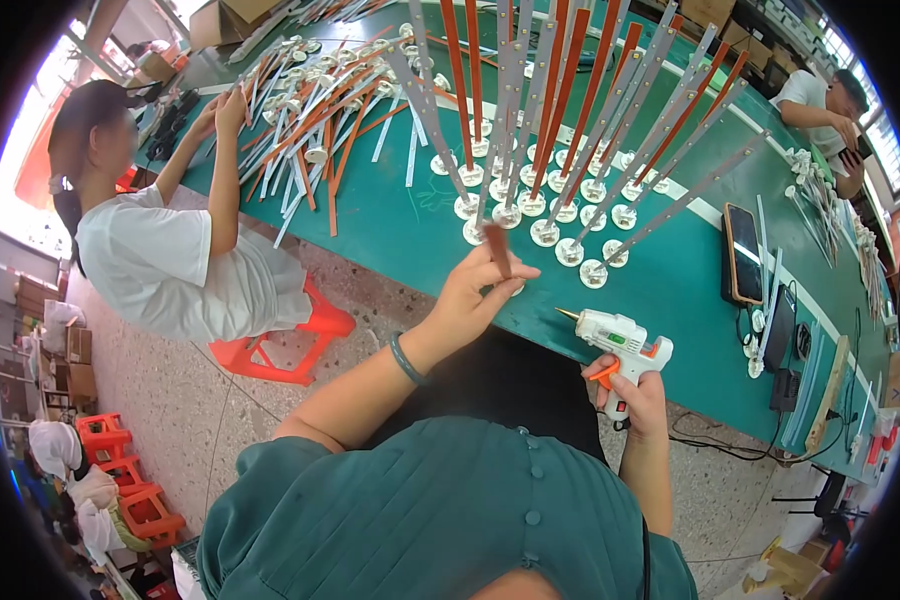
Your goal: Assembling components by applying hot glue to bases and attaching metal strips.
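Note:
My right hand [642, 398] is wrapped round a white hot glue gun [620, 335] with an orange trigger, its nozzle pointing left over the table's near edge. Just to the left, my left hand [467, 293] pinches a brown strip [497, 250], blurred and seen nearly end-on; its lower end is mostly hidden by my fingers. Beyond both hands, several upright strips, grey with small studs [630, 220] and brown [560, 110], stand on white round bases [593, 273] on the green table [420, 260].
A loose pile of strips with white bases [315, 155] lies at the far left, beside a seated person [170, 240]. Another person [820, 110] works at the far right. A phone [741, 253], cables and a wooden bar [828, 395] lie to the right. A red stool [290, 340] stands left.

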### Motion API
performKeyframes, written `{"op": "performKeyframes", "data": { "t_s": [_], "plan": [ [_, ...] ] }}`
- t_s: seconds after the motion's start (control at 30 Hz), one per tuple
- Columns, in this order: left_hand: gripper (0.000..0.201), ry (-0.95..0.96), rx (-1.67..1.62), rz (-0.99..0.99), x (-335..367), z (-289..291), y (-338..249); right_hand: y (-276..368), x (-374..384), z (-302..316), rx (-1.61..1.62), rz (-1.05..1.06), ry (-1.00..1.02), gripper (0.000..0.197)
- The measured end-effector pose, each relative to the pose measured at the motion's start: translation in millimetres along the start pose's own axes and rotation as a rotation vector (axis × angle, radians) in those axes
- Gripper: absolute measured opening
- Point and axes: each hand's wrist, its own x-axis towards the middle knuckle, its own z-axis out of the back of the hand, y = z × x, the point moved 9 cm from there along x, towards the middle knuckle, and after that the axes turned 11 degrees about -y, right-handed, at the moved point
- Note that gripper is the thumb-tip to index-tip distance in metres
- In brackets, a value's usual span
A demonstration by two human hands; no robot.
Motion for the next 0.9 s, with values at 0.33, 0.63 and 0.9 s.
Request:
{"op": "performKeyframes", "data": {
  "t_s": [0.33, 0.63, 0.9],
  "plan": [
    [0.015, 0.079, 0.158, 0.061, 19, 5, -8, 0, 5, -17, -0.013, -0.028, -0.014, 0.028],
    [0.011, 0.175, 0.326, -0.052, 26, 2, -15, 4, 26, -50, -0.118, -0.100, -0.021, 0.026],
    [0.010, 0.130, 0.252, -0.116, 30, 2, -16, 6, 36, -58, -0.101, -0.122, -0.024, 0.025]
  ]
}}
